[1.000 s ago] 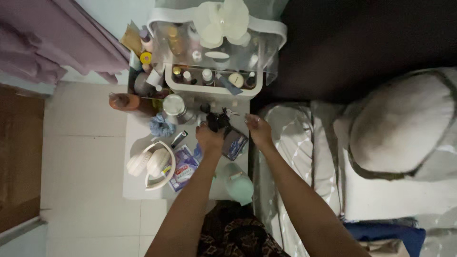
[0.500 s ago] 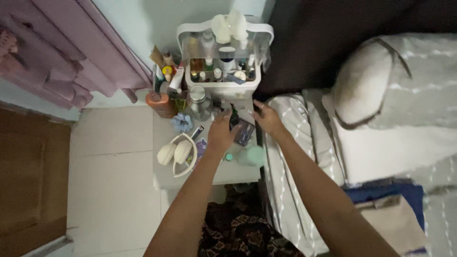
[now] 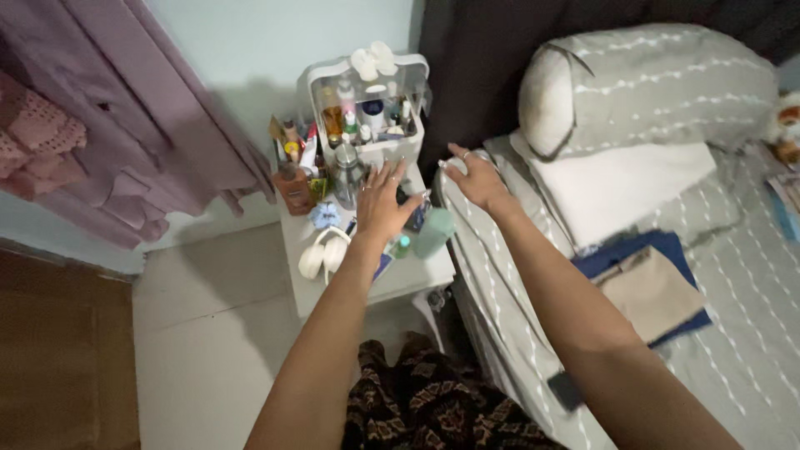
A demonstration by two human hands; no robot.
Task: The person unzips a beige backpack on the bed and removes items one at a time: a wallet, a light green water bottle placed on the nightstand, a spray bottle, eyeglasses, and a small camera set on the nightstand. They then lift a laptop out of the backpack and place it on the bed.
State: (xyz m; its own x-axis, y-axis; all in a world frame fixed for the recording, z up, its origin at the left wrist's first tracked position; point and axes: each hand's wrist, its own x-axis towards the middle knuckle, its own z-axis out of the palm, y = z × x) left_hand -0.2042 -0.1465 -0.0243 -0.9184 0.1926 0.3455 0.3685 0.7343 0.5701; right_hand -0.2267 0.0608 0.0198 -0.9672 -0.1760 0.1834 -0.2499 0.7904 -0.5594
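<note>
Surface: we see a small white table (image 3: 417,279) set in the corner betw. a pale blue-green wall and a bed (image 3: 733,250) w/ grey striped cover. Floor is pale tile; mauve garments (image 3: 142,125) hang on the left. Bed carries a grey pillow (image 3: 650,79), a white folded cloth and a dark blue item under a tan one.

Table load: a white cosmetics organiser (image 3: 367,108) w/ clear front stands at the back edge, filled w/ small bottles and jars. Left of it, approx. a row of tubes and a brown bottle (image 3: 293,187). A metal tumbler (image 3: 346,171) stands just in front of the organiser. White headphones (image 3: 321,250) lie at the front left, a blue scrunchie (image 3: 325,215) just behind them. A pale green bottle (image 3: 433,232) lies on its side near the right edge.

Left hand (image 3: 385,204): grip released, fingers spread, palm down, over the table centre. Fingertips are near the tumbler and the organiser base; we cannot tell if they touch. Green bottle lies just right of this hand; headphones lower left.

Right hand (image 3: 475,177): grip released, fingers extended, holding nothing, over the gap betw. table edge and bed. Organiser is just left of it; green bottle is below the wrist.
</note>
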